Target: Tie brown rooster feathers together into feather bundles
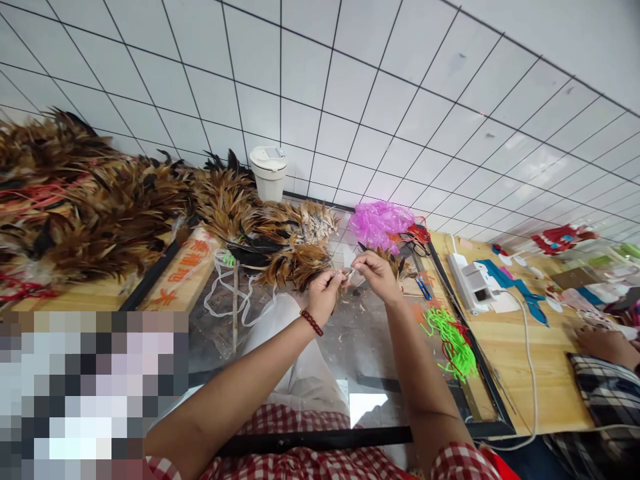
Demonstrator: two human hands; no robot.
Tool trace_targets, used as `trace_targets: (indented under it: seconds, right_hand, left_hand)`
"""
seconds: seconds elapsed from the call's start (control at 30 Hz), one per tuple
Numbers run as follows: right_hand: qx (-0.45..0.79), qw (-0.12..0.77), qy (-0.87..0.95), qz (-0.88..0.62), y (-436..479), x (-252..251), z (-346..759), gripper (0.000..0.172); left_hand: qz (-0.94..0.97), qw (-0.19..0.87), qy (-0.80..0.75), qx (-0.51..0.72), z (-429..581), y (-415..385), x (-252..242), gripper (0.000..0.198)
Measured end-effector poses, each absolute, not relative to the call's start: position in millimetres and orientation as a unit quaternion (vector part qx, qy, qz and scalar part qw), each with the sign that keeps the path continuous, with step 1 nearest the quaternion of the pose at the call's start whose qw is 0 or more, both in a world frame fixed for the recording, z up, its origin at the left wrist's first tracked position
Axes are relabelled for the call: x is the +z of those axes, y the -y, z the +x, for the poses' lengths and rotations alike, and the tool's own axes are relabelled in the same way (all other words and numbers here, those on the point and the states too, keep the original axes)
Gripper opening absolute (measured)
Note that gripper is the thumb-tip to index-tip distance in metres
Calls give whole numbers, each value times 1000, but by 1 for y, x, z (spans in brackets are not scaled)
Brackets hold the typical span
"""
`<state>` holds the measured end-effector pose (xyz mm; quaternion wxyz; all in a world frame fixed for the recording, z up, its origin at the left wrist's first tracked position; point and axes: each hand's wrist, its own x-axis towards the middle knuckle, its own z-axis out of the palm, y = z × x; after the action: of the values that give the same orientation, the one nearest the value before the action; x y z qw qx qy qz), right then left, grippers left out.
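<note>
Here, the left hand [324, 293] and right hand [379, 276] pinch something tiny [349, 274], just right of the brown feathers [295, 264]; behind the feathers rise a white bin [270, 177] and tiled wall [305, 80]; farther right, wooden desk [505, 343].

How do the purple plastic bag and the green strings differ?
The purple plastic bag is one crumpled, glossy sheet, while the green strings are many thin strands. The bag sits close to the tiled wall; the strings lie farther from it, nearer the person. Red strands run among the strings, whereas the bag itself is all purple. Both are brightly coloured and loosely heaped.
</note>
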<state>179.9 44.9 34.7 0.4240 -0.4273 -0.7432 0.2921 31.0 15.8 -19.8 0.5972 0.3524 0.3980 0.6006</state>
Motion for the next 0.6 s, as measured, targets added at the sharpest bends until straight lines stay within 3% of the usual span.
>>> trace_targets:
  seconds: [0.23,0.6]
  right_hand:
    - [391,280,799,-361,-38,53,192,25]
    - [242,399,789,-399,-41,31,167,19]
  left_hand:
    - [296,663,-386,569,30,-16,-18,33]
    - [296,674,-383,558,33,-18,-22,39]
